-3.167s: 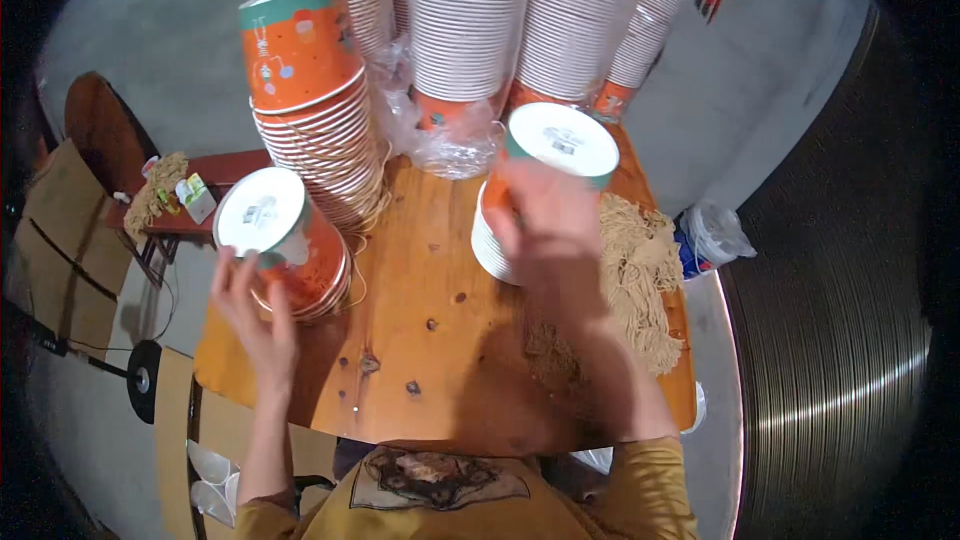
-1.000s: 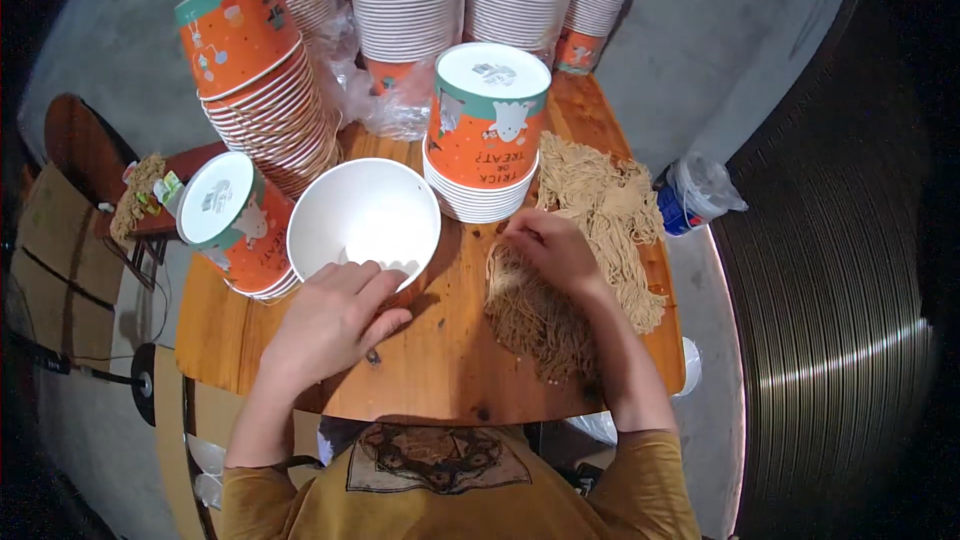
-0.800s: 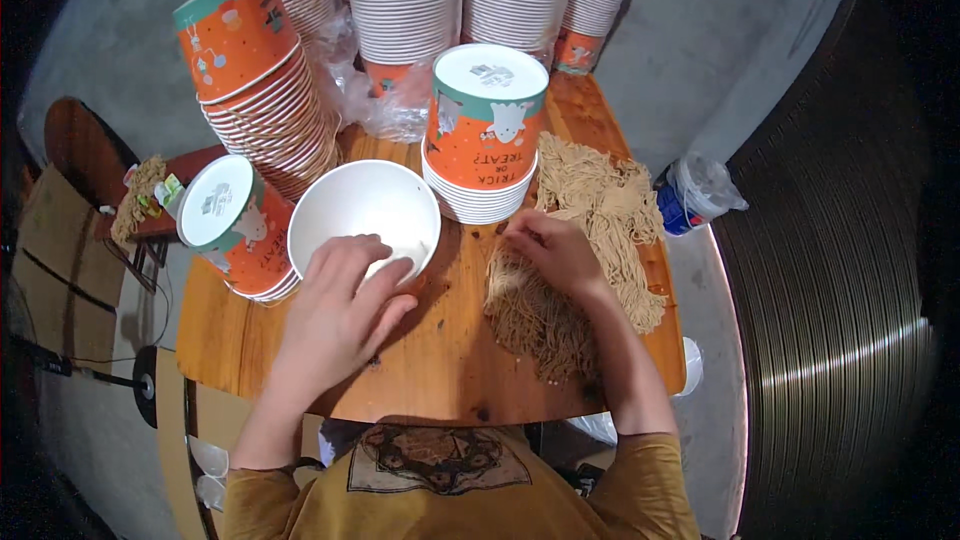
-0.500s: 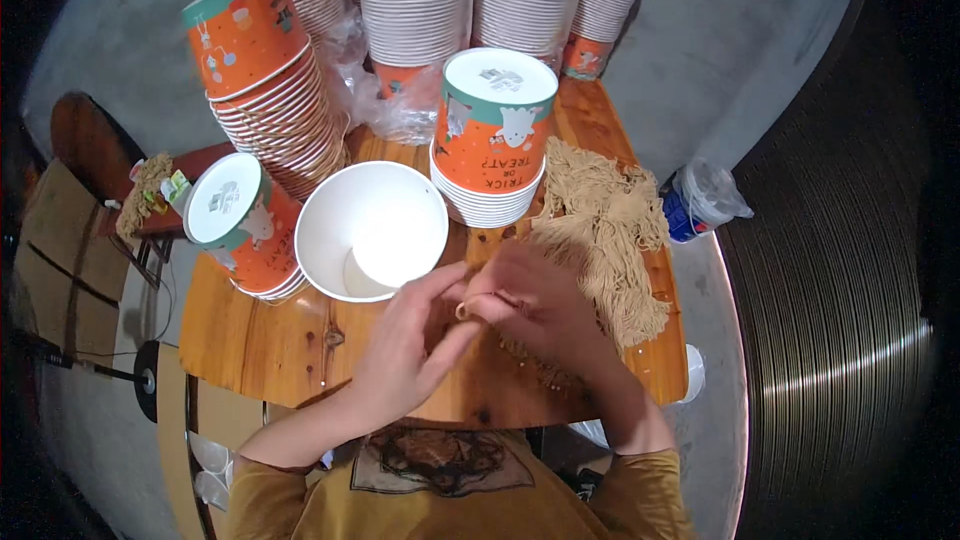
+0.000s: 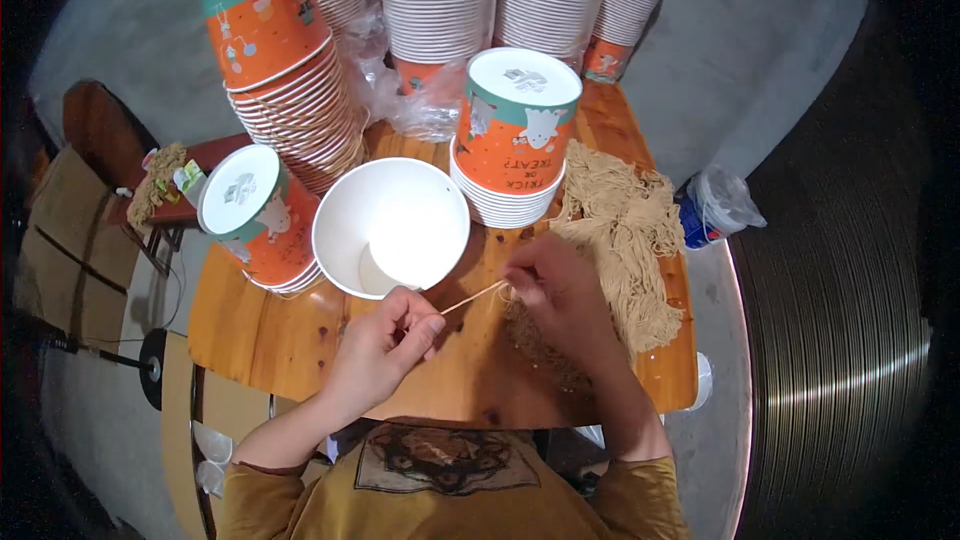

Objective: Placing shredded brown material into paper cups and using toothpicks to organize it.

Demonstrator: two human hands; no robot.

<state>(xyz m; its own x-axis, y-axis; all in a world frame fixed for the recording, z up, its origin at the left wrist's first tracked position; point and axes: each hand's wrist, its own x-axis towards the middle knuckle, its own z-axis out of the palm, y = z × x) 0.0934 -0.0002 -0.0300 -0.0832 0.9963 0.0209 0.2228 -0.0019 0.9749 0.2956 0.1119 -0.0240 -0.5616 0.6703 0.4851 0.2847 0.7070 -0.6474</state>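
Observation:
A thin tan cord (image 5: 472, 298) runs taut between my two hands, above the wooden table near its front. My left hand (image 5: 388, 340) pinches one end between thumb and fingers, just below a white paper bucket (image 5: 345, 240). Closed on the other end is my right hand (image 5: 553, 290), slightly higher and near the heap of tan cords (image 5: 625, 240). The bucket lies tilted with its mouth facing me, its inside white. How the cord ends sit within my fingers is hidden.
An upside-down stack of orange printed buckets (image 5: 515, 145) stands behind my hands. Left of it are a leaning stack with cords (image 5: 290, 100) and a shorter stack (image 5: 262, 220). Tall plastic-wrapped stacks (image 5: 440, 0) line the wooden table's (image 5: 270, 340) back. A blue-and-white pail (image 5: 715, 205) stands off its right side.
My hands were close together around a small cord loop; now they are apart with the cord stretched straight. The whole view has shifted slightly, moving the scene rightward.

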